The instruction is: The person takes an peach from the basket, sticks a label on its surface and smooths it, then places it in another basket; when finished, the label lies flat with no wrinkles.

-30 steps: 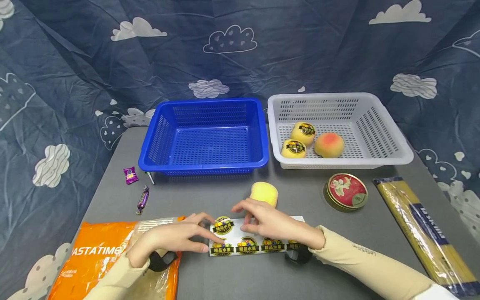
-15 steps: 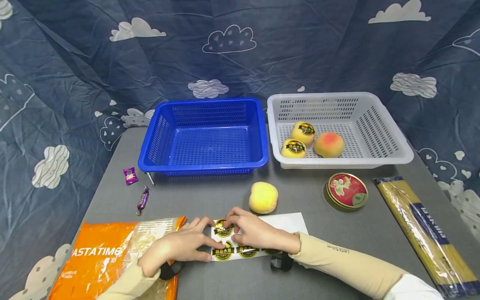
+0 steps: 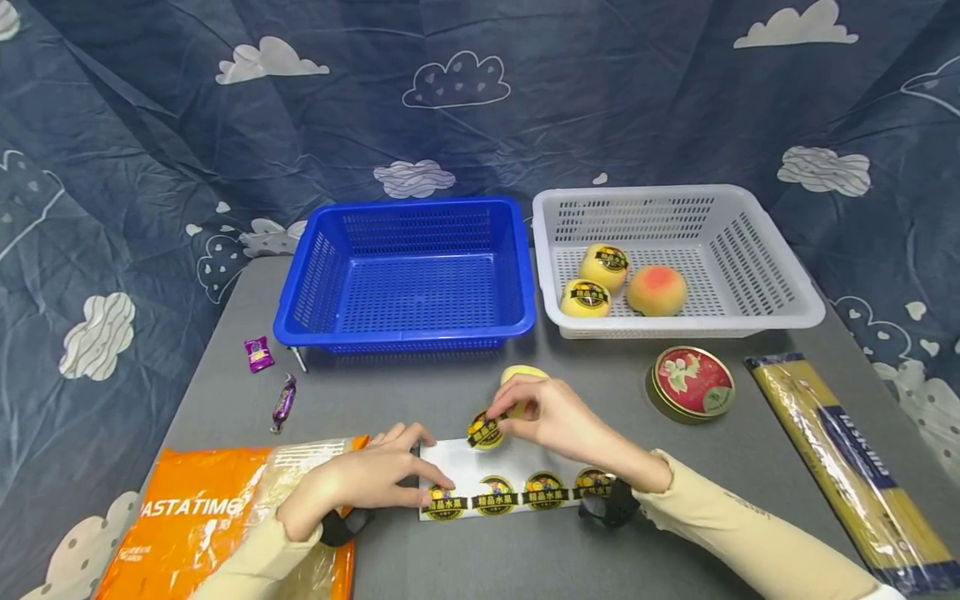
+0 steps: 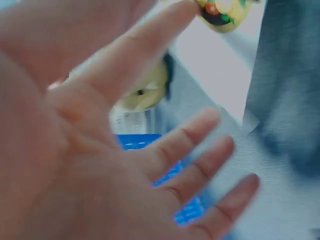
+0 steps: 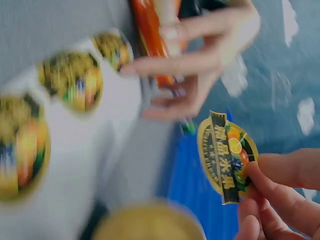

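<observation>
My right hand (image 3: 555, 417) pinches a round black-and-gold fruit sticker (image 5: 226, 157) at its edge between thumb and fingertips. In the head view the sticker is over the upper part of the white sticker sheet (image 3: 459, 460). Along the sheet's near edge runs a row of several more stickers (image 3: 494, 496). My left hand (image 3: 367, 477) rests at the sheet's left end, its fingers spread and extended, one fingertip on the leftmost sticker. Behind the right hand sits a yellow peach (image 3: 519, 372), mostly covered by that hand in the head view.
Behind stand a blue basket (image 3: 405, 337) and a white basket (image 3: 693, 323). The white one holds two stickered peaches (image 3: 586, 298) and a red-blushed peach (image 3: 657, 290). A red round tin (image 3: 692, 383) and spaghetti pack (image 3: 851, 467) lie right; an orange pasta bag (image 3: 202, 517) and purple candies (image 3: 258, 354) left.
The right hand has come down to the sheet's upper left, peeled a sticker off there and lifted it rightward, toward the yellow peach. The left hand stays at the sheet's left end.
</observation>
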`<act>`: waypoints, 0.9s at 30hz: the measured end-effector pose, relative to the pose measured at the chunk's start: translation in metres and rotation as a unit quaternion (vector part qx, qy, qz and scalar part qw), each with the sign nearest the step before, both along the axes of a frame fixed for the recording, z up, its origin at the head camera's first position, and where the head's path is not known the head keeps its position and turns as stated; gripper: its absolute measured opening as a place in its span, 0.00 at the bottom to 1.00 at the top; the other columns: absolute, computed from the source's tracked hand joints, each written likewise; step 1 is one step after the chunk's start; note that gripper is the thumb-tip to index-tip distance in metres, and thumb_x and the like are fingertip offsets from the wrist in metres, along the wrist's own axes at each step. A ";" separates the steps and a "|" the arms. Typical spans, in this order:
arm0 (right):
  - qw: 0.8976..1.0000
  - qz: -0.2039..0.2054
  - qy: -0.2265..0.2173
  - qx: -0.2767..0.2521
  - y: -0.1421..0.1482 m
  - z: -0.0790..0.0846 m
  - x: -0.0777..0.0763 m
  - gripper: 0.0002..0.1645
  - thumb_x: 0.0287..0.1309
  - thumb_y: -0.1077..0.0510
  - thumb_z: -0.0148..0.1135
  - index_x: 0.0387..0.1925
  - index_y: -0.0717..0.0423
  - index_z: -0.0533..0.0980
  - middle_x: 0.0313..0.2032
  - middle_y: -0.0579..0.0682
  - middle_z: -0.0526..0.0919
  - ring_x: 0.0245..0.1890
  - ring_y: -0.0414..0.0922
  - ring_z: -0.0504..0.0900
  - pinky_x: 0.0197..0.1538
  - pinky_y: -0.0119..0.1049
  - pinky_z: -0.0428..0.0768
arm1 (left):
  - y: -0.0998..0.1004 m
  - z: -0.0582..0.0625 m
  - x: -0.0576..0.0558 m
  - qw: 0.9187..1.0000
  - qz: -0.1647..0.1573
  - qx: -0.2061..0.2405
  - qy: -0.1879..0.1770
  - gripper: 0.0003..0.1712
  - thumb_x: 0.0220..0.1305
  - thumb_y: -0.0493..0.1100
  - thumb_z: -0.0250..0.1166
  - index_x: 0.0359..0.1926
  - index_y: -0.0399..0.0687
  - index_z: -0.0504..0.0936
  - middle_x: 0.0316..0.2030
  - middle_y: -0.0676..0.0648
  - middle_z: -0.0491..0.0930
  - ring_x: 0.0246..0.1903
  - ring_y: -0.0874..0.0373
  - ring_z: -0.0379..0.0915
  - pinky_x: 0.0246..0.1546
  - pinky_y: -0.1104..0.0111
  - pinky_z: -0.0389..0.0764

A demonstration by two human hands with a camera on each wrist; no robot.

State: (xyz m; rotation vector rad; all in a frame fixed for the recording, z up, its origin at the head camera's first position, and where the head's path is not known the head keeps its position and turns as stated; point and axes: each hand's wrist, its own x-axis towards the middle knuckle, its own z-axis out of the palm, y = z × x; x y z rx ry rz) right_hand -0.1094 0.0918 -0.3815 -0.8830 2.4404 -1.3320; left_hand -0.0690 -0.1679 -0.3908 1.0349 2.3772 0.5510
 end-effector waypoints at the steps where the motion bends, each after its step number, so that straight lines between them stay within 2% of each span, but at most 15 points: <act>1: 1.000 -0.020 0.000 -0.003 0.006 0.002 -0.004 0.08 0.45 0.64 0.66 0.31 0.51 0.82 0.33 0.40 0.80 0.31 0.39 0.74 0.32 0.33 0.74 | 0.002 0.000 -0.004 1.000 0.001 0.017 0.010 0.15 0.60 0.50 0.58 0.49 0.65 0.79 0.50 0.48 0.65 0.46 0.55 0.59 0.40 0.62 0.64; 3: 0.998 -0.056 -0.012 -0.007 0.017 0.004 -0.012 0.08 0.45 0.65 0.66 0.30 0.51 0.82 0.32 0.42 0.80 0.30 0.40 0.75 0.31 0.34 0.74 | 0.008 0.001 -0.014 0.997 0.007 0.065 0.036 0.15 0.61 0.49 0.58 0.49 0.63 0.79 0.46 0.50 0.67 0.44 0.57 0.60 0.41 0.64 0.65; 6: 0.994 -0.099 -0.035 -0.005 0.030 0.002 -0.020 0.07 0.45 0.65 0.65 0.29 0.53 0.82 0.30 0.44 0.80 0.29 0.41 0.74 0.31 0.34 0.75 | 0.021 -0.001 -0.030 0.987 0.041 0.138 0.067 0.16 0.60 0.46 0.59 0.51 0.57 0.77 0.44 0.53 0.68 0.44 0.59 0.62 0.44 0.64 0.67; 9: 0.991 -0.120 -0.051 -0.003 0.037 -0.004 -0.024 0.07 0.46 0.65 0.64 0.30 0.54 0.81 0.29 0.46 0.79 0.30 0.42 0.74 0.31 0.34 0.75 | 0.038 -0.006 -0.045 0.973 0.082 0.204 0.074 0.17 0.60 0.44 0.60 0.51 0.53 0.76 0.44 0.53 0.68 0.46 0.60 0.63 0.45 0.65 0.68; 11: 0.990 -0.126 -0.058 -0.004 0.039 -0.009 -0.026 0.07 0.46 0.65 0.64 0.31 0.55 0.80 0.29 0.47 0.78 0.30 0.43 0.74 0.31 0.34 0.75 | 0.050 -0.011 -0.053 0.965 0.100 0.231 0.073 0.17 0.60 0.44 0.61 0.51 0.52 0.75 0.46 0.52 0.67 0.47 0.59 0.64 0.46 0.64 0.69; 15: 0.990 -0.129 -0.061 -0.008 0.039 -0.017 -0.026 0.08 0.46 0.65 0.65 0.33 0.57 0.79 0.30 0.49 0.76 0.29 0.45 0.74 0.31 0.33 0.76 | 0.071 -0.023 -0.064 0.960 0.113 0.246 0.074 0.15 0.60 0.48 0.60 0.48 0.52 0.74 0.49 0.52 0.64 0.50 0.59 0.61 0.48 0.64 0.68; 18: 0.991 -0.124 -0.045 -0.003 0.038 -0.019 -0.024 0.10 0.45 0.66 0.65 0.34 0.56 0.79 0.31 0.49 0.74 0.31 0.44 0.73 0.31 0.33 0.76 | 0.083 -0.030 -0.068 0.960 0.119 0.245 0.069 0.14 0.59 0.50 0.60 0.44 0.52 0.73 0.49 0.50 0.63 0.49 0.60 0.61 0.48 0.64 0.68; 21: 0.994 -0.108 -0.026 0.003 0.038 -0.021 -0.023 0.12 0.44 0.65 0.67 0.35 0.55 0.77 0.36 0.49 0.72 0.33 0.45 0.72 0.32 0.34 0.76 | 0.090 -0.034 -0.070 0.958 0.123 0.250 0.059 0.13 0.57 0.48 0.62 0.40 0.51 0.71 0.47 0.48 0.61 0.48 0.58 0.61 0.47 0.63 0.68; 24: 0.996 -0.087 -0.016 0.010 0.039 -0.025 -0.024 0.16 0.42 0.63 0.69 0.35 0.56 0.73 0.42 0.53 0.70 0.35 0.47 0.70 0.35 0.39 0.75 | 0.094 -0.034 -0.071 0.956 0.131 0.261 0.033 0.13 0.55 0.44 0.65 0.37 0.49 0.69 0.46 0.45 0.60 0.47 0.56 0.61 0.44 0.62 0.71; 27: 0.998 -0.061 -0.031 -0.001 0.040 -0.031 -0.027 0.19 0.42 0.61 0.70 0.34 0.56 0.68 0.48 0.57 0.69 0.42 0.50 0.72 0.38 0.45 0.75 | 0.095 -0.034 -0.073 0.953 0.137 0.269 -0.002 0.12 0.54 0.42 0.65 0.34 0.49 0.69 0.46 0.44 0.58 0.42 0.52 0.63 0.36 0.63 0.73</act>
